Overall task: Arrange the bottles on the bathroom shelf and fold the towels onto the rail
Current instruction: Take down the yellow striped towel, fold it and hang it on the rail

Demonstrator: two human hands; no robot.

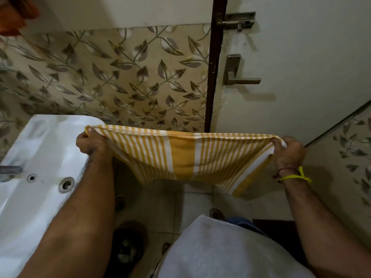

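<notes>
Left hand (91, 144) and right hand (289, 150) each pinch a top corner of the striped towel (190, 159); it hangs beside the sink (40, 149).

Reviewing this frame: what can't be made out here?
- Rail and shelf: not in the head view.
- Orange cloth: cut off by the top-left corner.
- Tap: cut off by the left edge.
- Far side of the towel: hidden by its own fold.
- Left hand, right hand: fingertips buried in cloth.
</notes>
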